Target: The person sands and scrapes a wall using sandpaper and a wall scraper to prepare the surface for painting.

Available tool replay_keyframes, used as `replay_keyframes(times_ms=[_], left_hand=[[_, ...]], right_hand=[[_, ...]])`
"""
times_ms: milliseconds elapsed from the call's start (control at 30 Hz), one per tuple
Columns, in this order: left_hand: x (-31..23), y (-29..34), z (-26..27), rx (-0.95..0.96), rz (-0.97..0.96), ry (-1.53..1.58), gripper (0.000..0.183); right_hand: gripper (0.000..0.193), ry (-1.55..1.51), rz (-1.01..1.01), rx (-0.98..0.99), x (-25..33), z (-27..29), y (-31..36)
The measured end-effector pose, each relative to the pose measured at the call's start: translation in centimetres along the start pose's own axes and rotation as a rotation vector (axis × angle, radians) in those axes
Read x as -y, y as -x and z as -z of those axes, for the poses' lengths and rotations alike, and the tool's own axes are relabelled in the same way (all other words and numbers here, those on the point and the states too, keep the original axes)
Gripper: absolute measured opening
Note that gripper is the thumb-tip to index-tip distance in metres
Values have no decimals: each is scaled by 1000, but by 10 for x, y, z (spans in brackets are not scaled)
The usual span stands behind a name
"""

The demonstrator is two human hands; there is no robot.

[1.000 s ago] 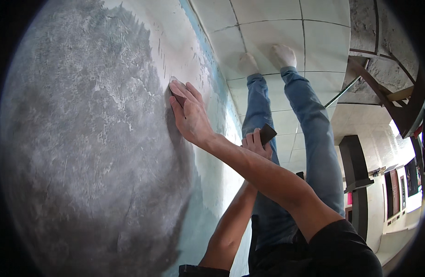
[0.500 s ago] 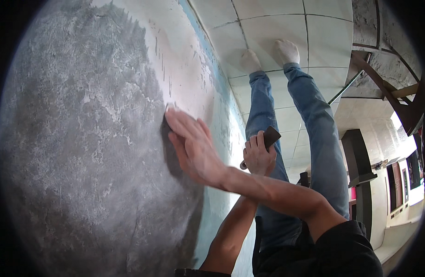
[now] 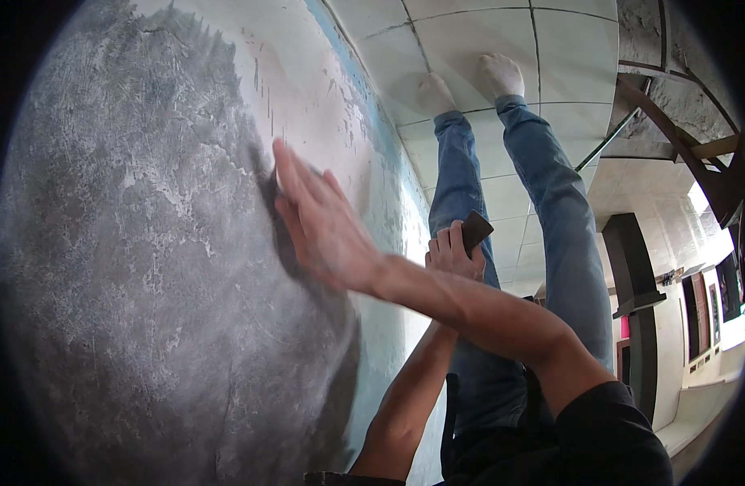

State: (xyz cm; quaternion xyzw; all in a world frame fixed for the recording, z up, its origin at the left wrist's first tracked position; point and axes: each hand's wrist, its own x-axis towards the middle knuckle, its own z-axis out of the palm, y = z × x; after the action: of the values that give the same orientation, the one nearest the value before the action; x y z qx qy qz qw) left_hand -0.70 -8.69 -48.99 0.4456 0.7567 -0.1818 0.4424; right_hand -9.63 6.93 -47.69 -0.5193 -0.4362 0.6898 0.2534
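Note:
My right hand (image 3: 328, 231) reaches left across my left forearm to the wall (image 3: 170, 267). Its fingers are stretched out and pressed together, lying along the surface where the rough grey coat meets a smoother pale patch (image 3: 307, 97). A small pale edge shows beside the fingers; whether it is something under the palm I cannot make out. My left hand (image 3: 452, 255), lower and in front of my shin, is wrapped round a scraper (image 3: 476, 231). Its dark flat blade sticks out past the fingers, and the handle is mostly hidden in the fist.
Blue paint shows along the wall's lower edge, by the pale floor tiles (image 3: 469, 49). My jeans-clad legs (image 3: 550, 186) stand on them. To the right are brown wooden beams (image 3: 672, 134), a thin green rod (image 3: 611, 142) and a dark ledge-like block (image 3: 631, 267).
My right hand has slid up and slightly left along the wall, its fingertips lifting toward the pale patch. My left hand with the scraper has hardly moved.

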Motion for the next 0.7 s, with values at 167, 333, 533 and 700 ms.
replay_keyframes(times_ms=[167, 333, 533, 700], left_hand=[[12, -1, -4, -33, -19, 4, 44], [8, -4, -3, -27, -44, 0, 43], [19, -1, -7, -62, -55, 42, 42], [10, -3, -3, -13, -35, 5, 47]], right_hand=[[74, -49, -95, 83, 18, -4, 18], [68, -20, -112, 98, 12, 6, -1], [80, -30, -136, 238, 37, 6, 28], [88, -81, -194, 97, 15, 11, -16]])
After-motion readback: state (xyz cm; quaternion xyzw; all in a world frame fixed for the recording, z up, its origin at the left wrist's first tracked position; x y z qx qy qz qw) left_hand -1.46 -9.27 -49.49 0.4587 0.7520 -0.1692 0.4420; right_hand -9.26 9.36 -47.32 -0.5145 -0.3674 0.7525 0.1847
